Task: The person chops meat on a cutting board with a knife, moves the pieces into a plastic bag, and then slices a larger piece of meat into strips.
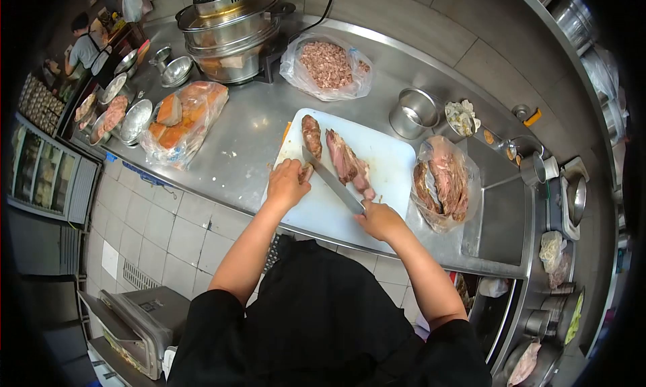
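My right hand (380,221) is closed around the handle of a long kitchen knife (342,190), its blade slanting up and left across the white cutting board (397,158). My left hand (288,184) has its fingers curled over a small piece of meat (307,172) at the board's left side, close to the blade's tip. Just beyond the tip lies a narrow strip of browned meat (311,135). Right of the blade rests a longer chunk of meat (342,157), whose lower end comes near my right hand.
Behind the board sit a bag of diced meat (326,63) and a metal pot (414,113). A bag of meat strips (445,178) lies by the sink (501,215). Leftward are a bag of orange-brown blocks (192,114), a large steamer (232,44) and metal bowls; a person (84,47) stands far off.
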A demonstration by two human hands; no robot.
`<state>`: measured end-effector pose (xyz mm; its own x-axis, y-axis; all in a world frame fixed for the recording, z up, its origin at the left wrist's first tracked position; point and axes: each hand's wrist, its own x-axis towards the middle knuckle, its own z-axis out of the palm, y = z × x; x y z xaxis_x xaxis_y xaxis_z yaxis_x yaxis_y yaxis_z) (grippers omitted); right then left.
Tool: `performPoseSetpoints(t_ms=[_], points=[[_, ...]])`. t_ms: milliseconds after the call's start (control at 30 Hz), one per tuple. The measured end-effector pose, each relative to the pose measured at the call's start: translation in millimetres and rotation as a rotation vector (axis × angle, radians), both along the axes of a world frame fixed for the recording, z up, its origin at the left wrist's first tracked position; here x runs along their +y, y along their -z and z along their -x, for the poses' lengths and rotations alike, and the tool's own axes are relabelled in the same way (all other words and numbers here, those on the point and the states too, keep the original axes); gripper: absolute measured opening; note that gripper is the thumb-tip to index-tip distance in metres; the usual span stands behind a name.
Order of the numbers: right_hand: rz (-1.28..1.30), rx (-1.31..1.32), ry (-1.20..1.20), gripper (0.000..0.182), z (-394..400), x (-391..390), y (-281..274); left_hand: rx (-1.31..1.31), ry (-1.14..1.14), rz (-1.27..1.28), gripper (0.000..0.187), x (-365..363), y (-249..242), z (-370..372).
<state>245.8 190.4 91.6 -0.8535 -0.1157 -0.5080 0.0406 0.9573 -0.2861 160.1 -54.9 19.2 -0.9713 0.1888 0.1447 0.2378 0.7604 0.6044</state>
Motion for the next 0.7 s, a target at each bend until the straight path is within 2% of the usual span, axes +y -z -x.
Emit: performPoseSetpoints(t_ms=[67,133,200,267,333,367,433,467,533,567,633,700], points=[[0.102,-0.036,0.09,0.037,-0.5,0.6,-8.5,-0.031,0.042,-0.016,0.029,-4.3,-8.1,-0.2],[0.195,-0.053,0.191,0.038,-12.1,0.9,-36.9,-0.229,0.138,0.068,0.028,-9.5,-20.3,-0.7],[0.287,-0.076,0.298,0.038,-26.9,8.5,-42.2,-0.2,0.147,0.078,0.028,-15.6,-34.3,3.1],[0.406,0.002,0.554,0.037,-42.5,24.1,-36.3,-0.171,0.16,0.086,0.029,-16.1,-34.0,16.4],[0.435,0.054,0.652,0.036,-52.8,39.4,-28.0,0.13,0.192,-0.033,0.031,-11.1,-25.1,42.3],[0.464,0.108,0.739,0.034,-56.6,46.3,-23.4,0.132,0.204,-0.032,0.031,-5.5,-23.4,56.0],[0.444,0.124,0.769,0.033,-63.2,55.4,-11.4,0.411,0.316,0.159,0.037,9.9,-22.5,82.7],[0.437,0.111,0.791,0.033,-67.1,58.2,-2.4,0.413,0.33,0.157,0.037,13.9,-12.0,96.6],[0.432,0.099,0.824,0.032,-74.8,58.3,6.0,0.568,0.463,0.309,0.039,16.2,9.5,120.1],[0.417,0.09,0.836,0.032,-77.0,56.0,8.3,0.571,0.472,0.31,0.039,16.2,12.4,127.1],[0.411,0.079,0.849,0.032,-76.8,51.6,8.6,0.272,0.511,0.385,0.033,13.4,-3.6,130.5],[0.337,0.077,0.887,0.033,-75.5,46.4,5.6,0.179,0.466,0.409,0.029,4.7,-24.4,126.9]])
